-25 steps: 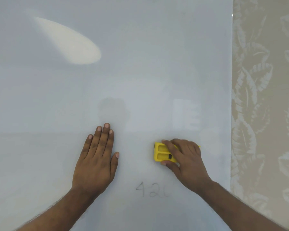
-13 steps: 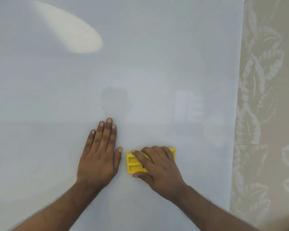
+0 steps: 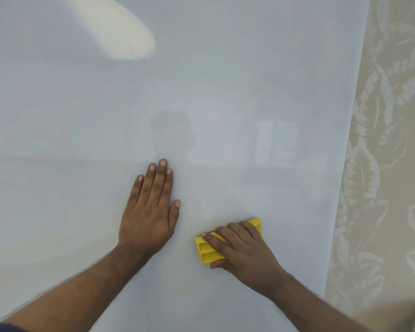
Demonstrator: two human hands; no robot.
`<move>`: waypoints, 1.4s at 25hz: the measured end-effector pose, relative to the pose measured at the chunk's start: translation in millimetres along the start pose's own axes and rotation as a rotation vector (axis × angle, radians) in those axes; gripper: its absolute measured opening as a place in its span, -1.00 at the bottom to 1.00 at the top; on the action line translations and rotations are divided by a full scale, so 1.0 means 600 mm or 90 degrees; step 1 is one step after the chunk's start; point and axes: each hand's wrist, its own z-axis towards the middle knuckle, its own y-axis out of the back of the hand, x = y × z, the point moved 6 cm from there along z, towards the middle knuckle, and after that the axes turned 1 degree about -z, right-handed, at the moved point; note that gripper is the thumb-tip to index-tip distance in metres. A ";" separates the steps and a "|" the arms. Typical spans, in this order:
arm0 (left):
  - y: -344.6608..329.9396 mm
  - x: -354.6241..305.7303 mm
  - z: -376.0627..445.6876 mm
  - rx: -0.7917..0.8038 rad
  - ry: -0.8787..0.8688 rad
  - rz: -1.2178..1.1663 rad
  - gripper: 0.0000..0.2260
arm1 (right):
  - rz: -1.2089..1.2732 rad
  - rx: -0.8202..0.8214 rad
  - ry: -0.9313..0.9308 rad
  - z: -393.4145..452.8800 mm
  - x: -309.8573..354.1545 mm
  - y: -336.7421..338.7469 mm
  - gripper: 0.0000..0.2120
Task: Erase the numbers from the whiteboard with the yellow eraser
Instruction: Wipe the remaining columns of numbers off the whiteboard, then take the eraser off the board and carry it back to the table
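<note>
A glossy whiteboard (image 3: 201, 92) fills most of the head view. My right hand (image 3: 243, 249) presses the yellow eraser (image 3: 207, 250) flat against the board at lower centre-right, fingers over its top. My left hand (image 3: 150, 212) lies flat on the board just left of the eraser, fingers together and pointing up, holding nothing. No written numbers show on the board surface now.
The whiteboard's right edge (image 3: 345, 188) runs down the right side, and beyond it hangs beige wallpaper with a leaf pattern (image 3: 388, 140). A bright oval light reflection (image 3: 120, 32) sits at the board's upper left.
My right hand swept the eraser left toward my left hand, then back right and lower. The faint numbers seen one second ago are no longer visible. My left hand stayed in place.
</note>
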 end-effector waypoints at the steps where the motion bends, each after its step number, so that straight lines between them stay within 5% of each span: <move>1: -0.001 0.000 -0.002 0.002 -0.002 0.000 -0.43 | -0.013 0.006 0.005 -0.009 -0.004 -0.002 -0.51; 13: -0.012 -0.002 -0.038 0.037 -0.017 -0.004 -0.41 | 0.003 0.032 -0.083 -0.065 -0.033 -0.014 -0.53; 19: -0.010 -0.006 -0.061 0.078 -0.023 -0.016 -0.40 | 0.037 0.135 -0.073 -0.104 -0.022 -0.012 -0.49; 24: 0.007 -0.007 -0.071 0.127 -0.042 -0.021 -0.40 | 0.031 0.255 -0.029 -0.133 -0.016 0.009 -0.27; 28: 0.025 -0.022 -0.098 0.180 -0.034 -0.082 -0.36 | 0.084 0.264 -0.101 -0.128 -0.021 0.045 -0.25; 35: 0.043 -0.128 -0.166 0.297 -0.250 -0.194 -0.35 | 0.263 0.264 -0.229 -0.070 0.004 0.069 -0.32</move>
